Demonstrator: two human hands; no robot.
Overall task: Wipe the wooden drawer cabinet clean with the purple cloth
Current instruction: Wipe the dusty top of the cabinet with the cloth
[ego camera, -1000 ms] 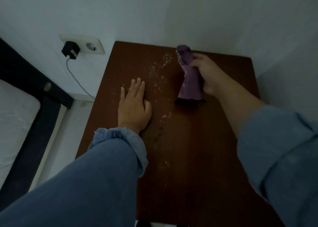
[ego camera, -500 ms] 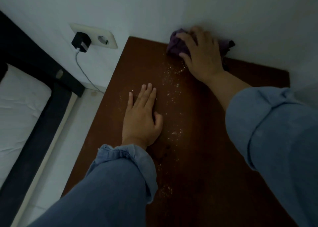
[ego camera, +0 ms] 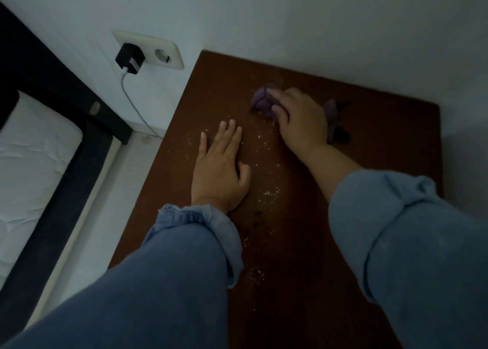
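The right hand (ego camera: pixel 301 121) presses down on the bunched purple cloth (ego camera: pixel 262 104), fingers curled over its front fold; a tail of the cloth protrudes behind the wrist. The cloth lies on the far half of the cabinet top (ego camera: pixel 383 142), near the back wall. The left hand (ego camera: pixel 220 169) lies flat on the wood just beside it, fingers straight and together, holding nothing; it appears to serve as a brace. Between and in front of the two hands, pale crumbs (ego camera: pixel 269 191) are scattered in a loose band running toward the near edge, with a few dark specks (ego camera: pixel 257 216) among them. Judged from this, the wipe is at an early stage: the far strip looks clear, the middle and near areas remain to be cleaned. To the left, a black charger (ego camera: pixel 130 58) sits in a wall socket (ego camera: pixel 163 55), beside a bed frame (ego camera: pixel 66 89). No brand, label or legible writing is visible.
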